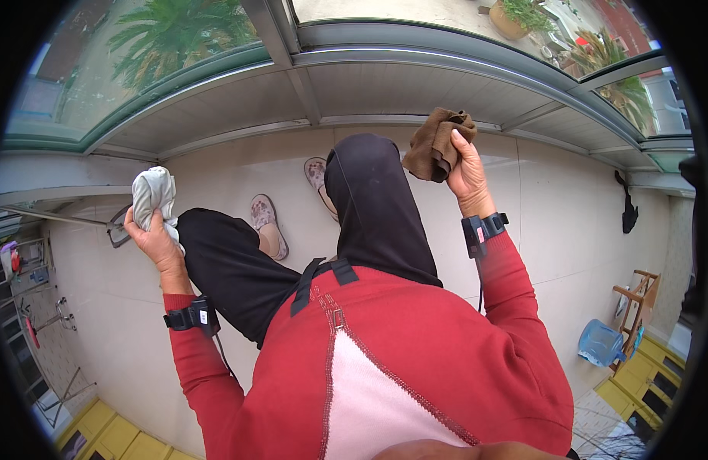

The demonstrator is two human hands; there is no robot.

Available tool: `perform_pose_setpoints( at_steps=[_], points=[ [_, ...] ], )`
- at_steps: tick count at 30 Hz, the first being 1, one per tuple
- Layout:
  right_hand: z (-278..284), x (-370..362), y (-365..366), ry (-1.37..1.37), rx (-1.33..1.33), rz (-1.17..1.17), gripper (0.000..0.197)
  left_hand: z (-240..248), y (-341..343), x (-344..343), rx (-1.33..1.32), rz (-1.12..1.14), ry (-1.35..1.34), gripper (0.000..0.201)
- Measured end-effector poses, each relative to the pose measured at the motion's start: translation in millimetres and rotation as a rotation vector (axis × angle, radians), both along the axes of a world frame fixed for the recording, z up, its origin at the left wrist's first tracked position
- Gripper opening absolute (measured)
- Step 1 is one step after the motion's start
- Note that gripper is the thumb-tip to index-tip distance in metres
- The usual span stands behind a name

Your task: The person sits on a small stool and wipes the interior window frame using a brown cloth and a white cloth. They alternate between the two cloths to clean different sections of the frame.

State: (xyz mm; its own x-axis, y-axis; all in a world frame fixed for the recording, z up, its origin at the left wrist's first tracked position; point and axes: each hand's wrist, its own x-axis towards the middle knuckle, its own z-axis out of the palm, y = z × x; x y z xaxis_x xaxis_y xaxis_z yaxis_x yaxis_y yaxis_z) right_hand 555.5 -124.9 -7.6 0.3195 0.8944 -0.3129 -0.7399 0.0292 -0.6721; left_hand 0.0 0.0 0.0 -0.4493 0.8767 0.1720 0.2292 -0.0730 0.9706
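From where I stand, the thing to notice is how far apart the two cloths are, with the wearer's knees between them. The soft, bunched brown cloth [431,149] is at upper centre-right, just beyond the fingertips of the right hand [467,170], its longer run slanting from upper right down to lower left. The thin, pale grey-white cloth [153,192] is at middle left, hanging nearly upright from the left hand [154,239], its tail beside the black-trousered left knee [204,230]. Both hands are closed on their cloths, thumb pressed against gathered fabric. The right hand sits higher in the frame, nearer the ribbed grey metal panels [385,88] below the glazing; whether the brown cloth touches them I can't tell. The brown one looks thick and napped, folded into rounded lobes with dark creases; the pale one looks smoother and limper, crumpled into a loose roll at its top. Around them are hard surfaces: a smooth silvery window rail [438,57] curving across the top, and glossy cream floor tiles [492,284] with thin straight joints under the patterned slip-on shoes [263,212].
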Motion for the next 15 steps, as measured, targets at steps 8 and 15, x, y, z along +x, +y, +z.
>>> perform_pose_setpoints(
  at_steps=[8, 15],
  points=[
    [-3.5, -10.8, 3.5, -0.023, -0.018, -0.041, 0.042, 15.4, -1.6, 2.6, 0.008, 0.009, -0.047, 0.049],
    [-0.6, -9.0, 2.4, -0.036, -0.004, -0.024, 0.043, 11.4, -2.2, 5.3, -0.006, 0.017, -0.036, 0.050]
  ],
)
